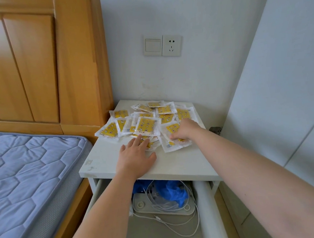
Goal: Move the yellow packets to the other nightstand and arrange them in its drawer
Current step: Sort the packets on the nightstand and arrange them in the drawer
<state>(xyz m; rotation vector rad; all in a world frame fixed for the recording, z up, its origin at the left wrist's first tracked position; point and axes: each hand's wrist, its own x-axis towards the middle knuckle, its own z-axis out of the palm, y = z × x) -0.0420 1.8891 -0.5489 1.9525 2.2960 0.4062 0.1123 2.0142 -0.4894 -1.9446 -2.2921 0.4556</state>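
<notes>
Several yellow packets (147, 126) in clear wrappers lie in a loose heap on the back half of a white nightstand (174, 166). My left hand (136, 153) lies flat on the top with straight fingers, its fingertips touching the packets at the heap's front edge. My right hand (184, 131) reaches over the heap's right side, fingers curled down and pinching a packet (173, 145) at the front right. The nightstand's drawer (204, 199) stands pulled out below.
The open drawer holds a white flat device (145, 207), white cables (171, 223) and blue plastic (173, 191). A bed with a blue mattress (26, 174) and wooden headboard (37, 62) stands to the left. On the wall behind are a switch and socket (162, 46). A wall panel closes in the right.
</notes>
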